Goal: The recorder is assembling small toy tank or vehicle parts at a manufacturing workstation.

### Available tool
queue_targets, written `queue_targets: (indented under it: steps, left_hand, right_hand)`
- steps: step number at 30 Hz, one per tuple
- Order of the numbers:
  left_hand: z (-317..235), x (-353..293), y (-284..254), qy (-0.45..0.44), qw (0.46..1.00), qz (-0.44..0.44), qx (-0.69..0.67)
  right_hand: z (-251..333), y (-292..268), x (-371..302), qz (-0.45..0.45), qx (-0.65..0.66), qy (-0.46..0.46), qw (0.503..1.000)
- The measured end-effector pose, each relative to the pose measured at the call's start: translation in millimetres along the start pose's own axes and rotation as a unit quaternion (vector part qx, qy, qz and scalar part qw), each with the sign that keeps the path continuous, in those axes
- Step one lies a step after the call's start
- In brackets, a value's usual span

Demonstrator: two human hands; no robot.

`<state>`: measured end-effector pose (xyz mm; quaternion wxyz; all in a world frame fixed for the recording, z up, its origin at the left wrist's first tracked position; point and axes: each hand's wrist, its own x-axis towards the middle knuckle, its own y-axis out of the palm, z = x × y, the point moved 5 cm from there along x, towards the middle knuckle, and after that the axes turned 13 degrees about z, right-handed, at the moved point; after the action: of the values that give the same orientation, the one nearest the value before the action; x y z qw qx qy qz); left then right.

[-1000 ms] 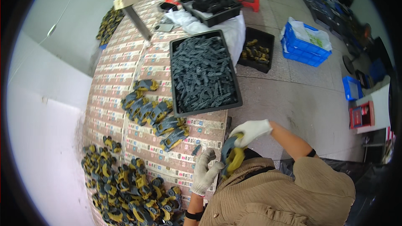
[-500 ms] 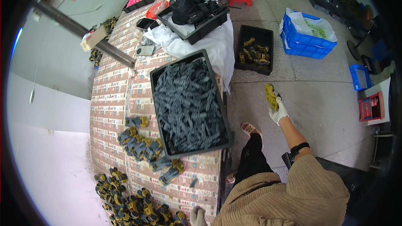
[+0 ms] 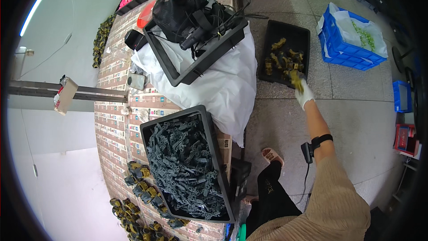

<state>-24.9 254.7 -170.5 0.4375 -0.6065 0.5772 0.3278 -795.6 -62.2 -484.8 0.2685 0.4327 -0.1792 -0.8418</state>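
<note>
Yellow toy piece (image 3: 295,79), right of frame centre, is clamped in our right hand (image 3: 304,95); left hand, we cannot tell.

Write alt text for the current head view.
A person's white-gloved right hand holds a yellow piece at the near edge of a black tray of similar pieces on the floor. To the left, a black bin heaped with grey parts stands on a patterned table, beside yellow-and-dark pieces.

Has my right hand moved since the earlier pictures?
Yes. Your right hand has moved forward, away from your body: it was well short of the black bin on the floor, and now reaches its near edge.
</note>
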Motion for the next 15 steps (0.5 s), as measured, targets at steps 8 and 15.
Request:
queue_targets:
  steps: [8, 15]
  left_hand:
    - [8.8, -18.6, 8.3, -0.043, 0.999, 0.022, -0.002]
    - [107.3, -81.5, -1.5, -0.029, 0.996, -0.017, -0.082]
  right_hand:
    - [-38.4, 18.9, -27.7, 0.028, -0.2, 0.116, 0.973]
    - [-163.0, -80.2, -169.6, 0.051, -0.367, 0.307, 0.877]
